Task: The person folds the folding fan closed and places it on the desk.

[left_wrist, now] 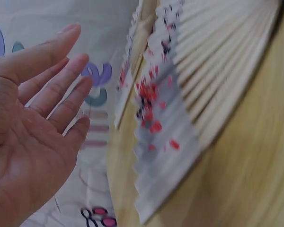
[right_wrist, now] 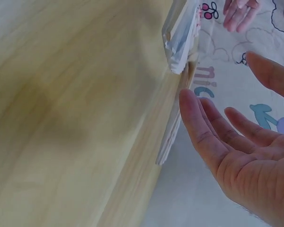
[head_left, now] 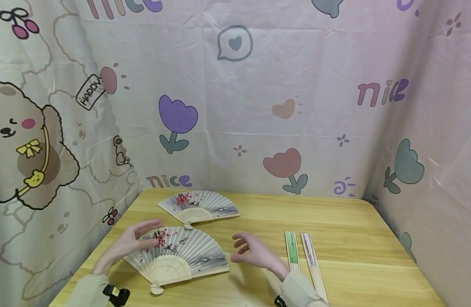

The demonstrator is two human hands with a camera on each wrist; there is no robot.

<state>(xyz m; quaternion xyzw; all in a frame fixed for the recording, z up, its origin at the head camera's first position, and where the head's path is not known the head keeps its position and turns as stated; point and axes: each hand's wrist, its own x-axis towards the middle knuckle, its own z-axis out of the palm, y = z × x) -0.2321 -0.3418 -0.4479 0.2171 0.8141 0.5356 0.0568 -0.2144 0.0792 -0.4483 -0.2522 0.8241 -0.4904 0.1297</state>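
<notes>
Two folding fans lie spread on the table, both with red blossoms on grey-white pleats and pale pierced ribs. The nearer fan (head_left: 185,256) is in front of the farther fan (head_left: 201,207). My left hand (head_left: 133,241) hovers over the left side of the nearer fan, fingers relaxed and holding nothing; the left wrist view shows its palm (left_wrist: 33,127) bare beside the fan's pleated edge (left_wrist: 156,118). Right of the same fan, my right hand (head_left: 254,251) is raised above the table with loosely bent fingers (right_wrist: 201,123) and nothing in them.
Two closed folding fans, one with green (head_left: 292,249) and one with whitish pleats (head_left: 311,260), lie side by side to the right, partly behind my right forearm. The wooden table (head_left: 366,247) meets printed cloth walls (head_left: 235,106) at its back and sides.
</notes>
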